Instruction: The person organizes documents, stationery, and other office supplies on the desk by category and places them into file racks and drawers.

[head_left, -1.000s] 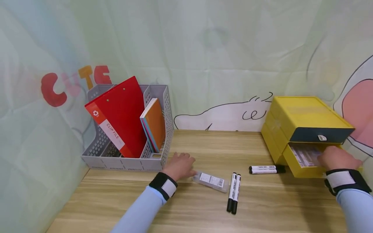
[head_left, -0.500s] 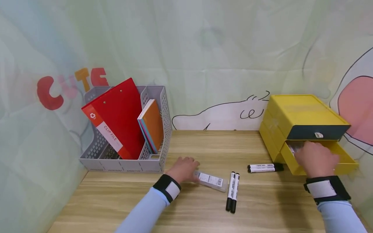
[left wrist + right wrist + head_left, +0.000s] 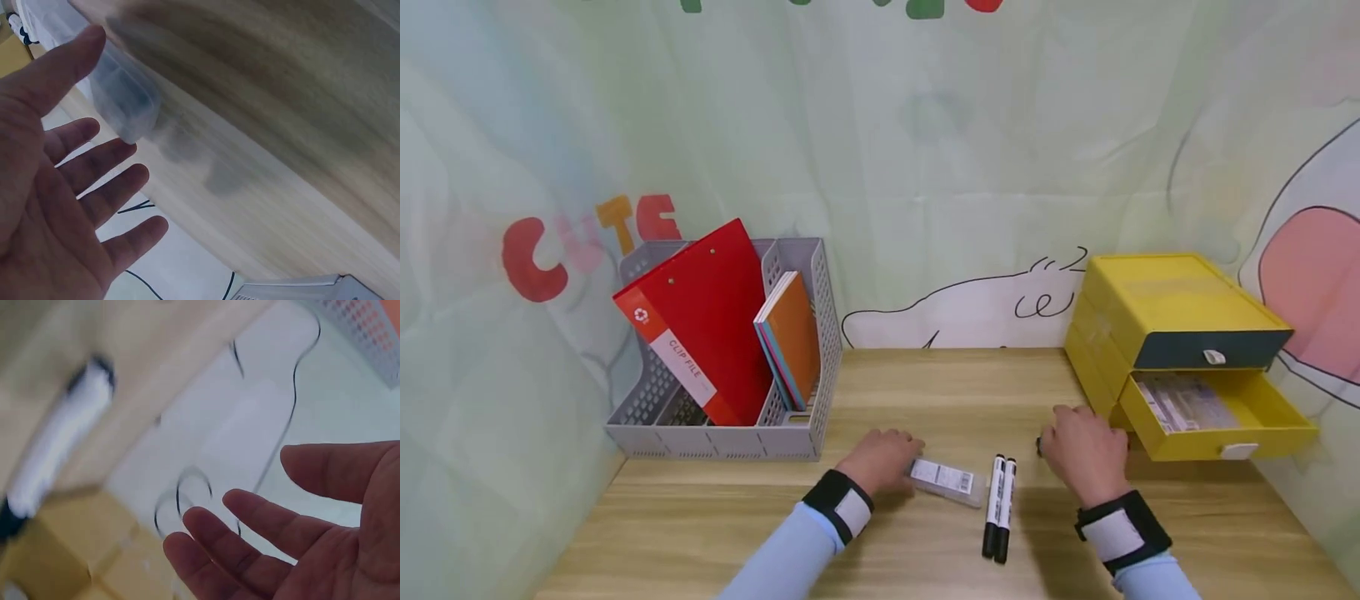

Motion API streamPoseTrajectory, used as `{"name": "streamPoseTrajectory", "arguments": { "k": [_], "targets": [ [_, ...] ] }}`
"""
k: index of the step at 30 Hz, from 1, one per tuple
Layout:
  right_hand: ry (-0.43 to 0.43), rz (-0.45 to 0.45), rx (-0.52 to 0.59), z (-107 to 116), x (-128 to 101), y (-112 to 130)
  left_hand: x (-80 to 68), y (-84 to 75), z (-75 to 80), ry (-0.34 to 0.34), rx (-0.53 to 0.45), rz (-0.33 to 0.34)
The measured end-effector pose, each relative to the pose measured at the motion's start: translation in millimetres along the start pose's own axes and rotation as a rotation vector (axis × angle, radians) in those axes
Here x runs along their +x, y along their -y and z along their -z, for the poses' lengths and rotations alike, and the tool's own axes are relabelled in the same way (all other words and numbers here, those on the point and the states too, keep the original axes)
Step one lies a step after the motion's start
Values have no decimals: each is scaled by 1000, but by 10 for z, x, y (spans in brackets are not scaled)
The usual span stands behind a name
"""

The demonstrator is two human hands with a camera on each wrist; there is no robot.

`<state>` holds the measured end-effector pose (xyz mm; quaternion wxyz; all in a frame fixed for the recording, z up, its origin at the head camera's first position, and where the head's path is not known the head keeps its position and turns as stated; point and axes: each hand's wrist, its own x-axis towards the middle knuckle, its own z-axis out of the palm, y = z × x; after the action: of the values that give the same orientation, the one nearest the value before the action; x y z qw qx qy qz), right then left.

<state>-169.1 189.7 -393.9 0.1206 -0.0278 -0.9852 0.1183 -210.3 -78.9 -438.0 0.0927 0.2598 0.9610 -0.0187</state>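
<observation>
My left hand (image 3: 882, 462) is low over the table beside the left end of a clear plastic case (image 3: 947, 481) with a white label. In the left wrist view the fingers are spread and relaxed, and the thumb overlaps the case (image 3: 122, 94); whether they touch is unclear. My right hand (image 3: 1086, 454) hovers over a pair of markers, mostly hidden under it in the head view. From the right wrist, the blurred white-and-black markers (image 3: 56, 437) lie apart from the loosely extended fingers. Two more markers (image 3: 998, 508) lie side by side right of the case.
At right stands a yellow drawer box (image 3: 1187, 292); its lower drawer (image 3: 1273, 408) is pulled out, with clear packages (image 3: 1187, 404) inside. A grey file rack (image 3: 715, 442) at left holds a red clip file (image 3: 707, 325) and several notebooks (image 3: 795, 337). A printed curtain hangs behind.
My right hand has left the pulled-out drawer and moved left over the pair of markers beside it. The left hand has shifted slightly right, staying by the case. The head view has tilted up a little.
</observation>
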Motion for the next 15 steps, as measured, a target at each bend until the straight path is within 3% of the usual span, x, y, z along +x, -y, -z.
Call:
{"name": "streamPoseTrajectory", "arguments": {
  "k": [9, 15],
  "targets": [
    [195, 168, 152, -453, -156, 305, -13, -21, -113, -56, 19, -43],
    [284, 269, 200, -599, -179, 441, -42, 78, -65, -103, 9, -45]
  ]
}}
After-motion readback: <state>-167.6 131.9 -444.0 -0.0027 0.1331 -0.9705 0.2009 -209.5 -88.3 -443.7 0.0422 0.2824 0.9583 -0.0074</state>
